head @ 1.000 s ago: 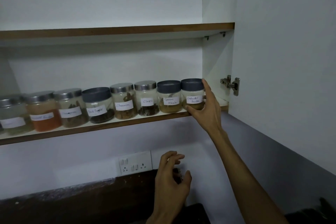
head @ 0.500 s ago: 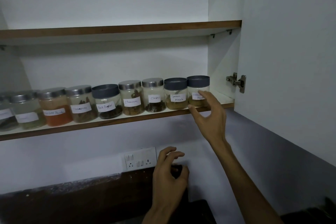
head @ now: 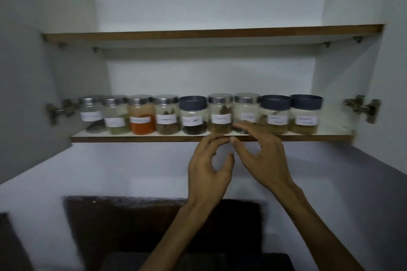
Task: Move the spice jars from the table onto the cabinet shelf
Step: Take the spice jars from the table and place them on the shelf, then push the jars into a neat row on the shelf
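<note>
Several labelled spice jars stand in a row on the lower cabinet shelf [head: 136,138]. The rightmost jar [head: 305,114] has a dark lid, and an orange-filled jar [head: 142,115] stands toward the left. My right hand [head: 262,156] hovers just below the shelf edge, fingers loosely spread, its fingertips in front of a silver-lidded jar [head: 246,105]. My left hand [head: 209,167] is raised beside it under the shelf, fingers loosely curled, holding nothing. The picture is blurred.
The upper shelf [head: 211,33] is bare. Both cabinet doors stand open, with hinges at the left [head: 59,110] and right [head: 361,108]. A dark countertop [head: 154,226] lies below against the white wall.
The view has swung so the whole cabinet is centred. My right hand has let go of the rightmost jar and moved left below the shelf. My left hand has risen beside it.
</note>
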